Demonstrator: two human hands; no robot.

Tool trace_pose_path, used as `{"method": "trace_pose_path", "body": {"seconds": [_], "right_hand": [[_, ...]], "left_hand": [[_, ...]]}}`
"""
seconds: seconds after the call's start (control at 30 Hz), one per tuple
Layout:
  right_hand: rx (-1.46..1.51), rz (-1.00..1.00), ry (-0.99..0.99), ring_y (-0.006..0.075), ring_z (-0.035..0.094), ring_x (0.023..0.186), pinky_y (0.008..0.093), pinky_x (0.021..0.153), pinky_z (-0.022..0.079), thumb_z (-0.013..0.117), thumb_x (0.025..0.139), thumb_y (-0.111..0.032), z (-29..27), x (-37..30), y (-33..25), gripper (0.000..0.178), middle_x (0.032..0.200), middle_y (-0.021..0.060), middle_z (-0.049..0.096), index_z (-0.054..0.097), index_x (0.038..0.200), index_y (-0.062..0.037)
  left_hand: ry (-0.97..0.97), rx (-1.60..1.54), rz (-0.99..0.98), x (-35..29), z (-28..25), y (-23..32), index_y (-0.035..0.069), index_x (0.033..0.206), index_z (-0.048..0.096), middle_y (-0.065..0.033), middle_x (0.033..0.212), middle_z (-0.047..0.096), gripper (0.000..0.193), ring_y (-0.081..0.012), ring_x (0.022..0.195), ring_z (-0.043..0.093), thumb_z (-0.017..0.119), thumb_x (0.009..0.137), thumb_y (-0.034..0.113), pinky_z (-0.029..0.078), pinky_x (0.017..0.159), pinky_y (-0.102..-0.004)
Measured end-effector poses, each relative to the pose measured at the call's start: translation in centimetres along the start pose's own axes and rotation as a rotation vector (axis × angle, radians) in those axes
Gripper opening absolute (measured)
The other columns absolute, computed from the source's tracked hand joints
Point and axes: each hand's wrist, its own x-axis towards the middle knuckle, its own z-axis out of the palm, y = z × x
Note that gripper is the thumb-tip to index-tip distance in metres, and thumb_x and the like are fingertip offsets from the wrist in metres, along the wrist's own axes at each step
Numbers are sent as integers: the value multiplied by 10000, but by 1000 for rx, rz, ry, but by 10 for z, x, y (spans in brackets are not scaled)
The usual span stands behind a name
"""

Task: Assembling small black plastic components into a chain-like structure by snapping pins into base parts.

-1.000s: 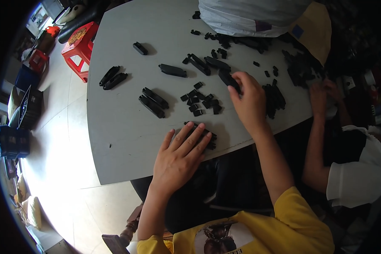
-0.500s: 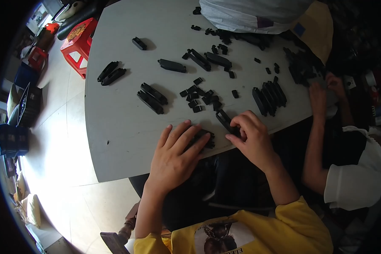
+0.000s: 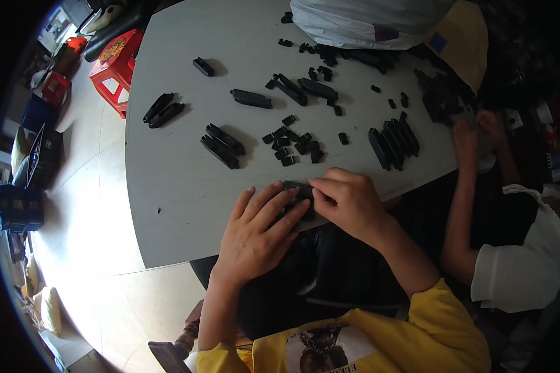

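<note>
My left hand [image 3: 253, 233] rests at the table's near edge with its fingers bent over dark plastic parts, gripping a black plastic piece mostly hidden beneath them. Touching its fingertips from the right, my right hand [image 3: 348, 202] pinches a long black plastic piece [image 3: 300, 186] between thumb and fingers. The two pieces lie close together, and whether they join cannot be made out. Just beyond my hands is a loose cluster of small black clips [image 3: 302, 144]. Long black pieces lie in a pair [image 3: 223, 147] to the left and in a row [image 3: 393, 144] to the right.
More long black pieces [image 3: 251, 98] and small parts are scattered farther back on the grey table [image 3: 180, 205]. A white bag [image 3: 361, 25] stands at the far edge. At the right, another person's hands [image 3: 470, 140] work near a dark heap. A red stool [image 3: 115, 68] stands left.
My right hand has moved left with the long black piece, bringing it against my left hand's fingers. My left hand stays almost in place.
</note>
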Motion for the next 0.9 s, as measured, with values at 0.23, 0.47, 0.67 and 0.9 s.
{"method": "trace_pose_path", "body": {"seconds": [0.23,0.47,0.67,0.9], "right_hand": [[-113,-77,68,240,627,897,352,745,525,703,789,-63,5,34,0,244,998,79,639,707,1031,-82],[-110,-322,-56,251,473,1274,413,1073,367,678,838,-148,28,71,41,322,1277,10,598,686,1160,-148],[-58,-204,111,264,554,1099,370,942,447,713,799,-137,7,64,48,192,1108,67,610,704,988,-100],[-165,-137,56,215,550,824,348,755,435,783,692,-127,-7,24,24,166,833,35,561,655,783,-76]], "left_hand": [[-74,76,-53,1,-1,2,193,1390,467,-54,1443,440,639,-257,1336,413,693,798,268,318,1087,-492],[-100,109,-77,6,-2,2,214,1412,442,-71,1468,393,653,-267,1369,363,684,816,325,299,1098,-508],[-163,61,-40,13,-1,-1,221,1407,456,-78,1455,395,647,-292,1384,335,693,806,269,269,1122,-519],[-133,71,0,8,2,-4,206,1363,500,-93,1308,472,626,-283,1302,415,713,784,311,315,1097,-518]]}}
